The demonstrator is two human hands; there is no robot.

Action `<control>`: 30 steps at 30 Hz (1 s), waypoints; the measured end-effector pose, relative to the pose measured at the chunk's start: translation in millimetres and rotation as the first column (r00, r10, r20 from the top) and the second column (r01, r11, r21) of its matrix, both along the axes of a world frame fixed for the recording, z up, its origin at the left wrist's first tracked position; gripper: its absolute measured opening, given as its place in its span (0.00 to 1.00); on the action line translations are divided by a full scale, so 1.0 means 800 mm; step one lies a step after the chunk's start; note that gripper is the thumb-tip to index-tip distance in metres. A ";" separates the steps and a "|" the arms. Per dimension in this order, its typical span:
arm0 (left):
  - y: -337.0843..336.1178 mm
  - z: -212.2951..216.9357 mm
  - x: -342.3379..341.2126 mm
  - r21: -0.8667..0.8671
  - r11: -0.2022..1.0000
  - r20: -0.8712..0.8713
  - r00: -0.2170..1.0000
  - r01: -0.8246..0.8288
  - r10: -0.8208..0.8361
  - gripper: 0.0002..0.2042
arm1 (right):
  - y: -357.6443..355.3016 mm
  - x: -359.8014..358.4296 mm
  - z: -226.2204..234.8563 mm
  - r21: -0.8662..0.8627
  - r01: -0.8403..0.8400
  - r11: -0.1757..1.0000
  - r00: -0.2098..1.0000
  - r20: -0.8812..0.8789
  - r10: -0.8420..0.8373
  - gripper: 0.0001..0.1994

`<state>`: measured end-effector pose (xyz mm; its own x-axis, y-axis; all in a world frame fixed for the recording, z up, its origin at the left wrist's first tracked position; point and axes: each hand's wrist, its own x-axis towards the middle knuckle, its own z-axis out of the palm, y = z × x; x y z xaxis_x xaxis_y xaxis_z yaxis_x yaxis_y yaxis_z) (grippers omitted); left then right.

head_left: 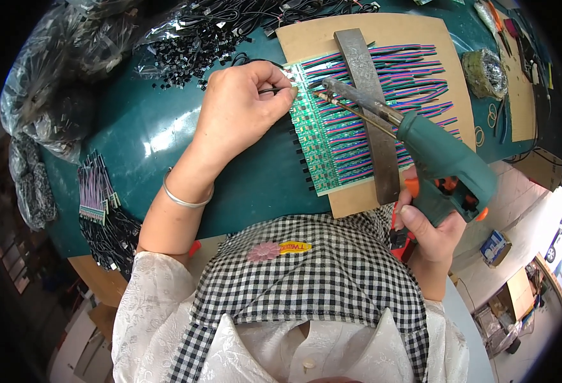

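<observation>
My left hand pinches the end of a thin black cable at the upper left edge of a green circuit board panel. My right hand grips a green soldering gun with orange parts. Its metal tip reaches over the panel, close to the left fingertips; whether it touches cannot be made out. Rows of multicoloured wires run rightward from the panel. Across these wires lies a dark metal bar. Beneath it all is a brown board.
Black cables with connectors are heaped at the back. Plastic bags fill the far left. Finished-looking bundled boards with wires lie at the table's left edge. A wrapped roll and rubber bands sit to the right on the green table.
</observation>
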<state>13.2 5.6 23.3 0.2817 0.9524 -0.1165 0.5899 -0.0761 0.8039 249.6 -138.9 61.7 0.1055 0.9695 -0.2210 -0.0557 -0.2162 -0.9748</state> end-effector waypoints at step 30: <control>0.011 0.005 0.000 0.105 0.986 -0.119 0.986 0.132 -0.119 0.05 | 0.004 -0.004 0.002 0.038 0.056 0.998 0.997 -0.061 -0.054 0.27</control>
<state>13.5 14.2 27.1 0.3910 0.9191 -0.0489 0.6558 -0.2409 0.7155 246.4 -135.4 63.0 0.1467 0.9708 -0.1896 -0.1248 -0.1720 -0.9772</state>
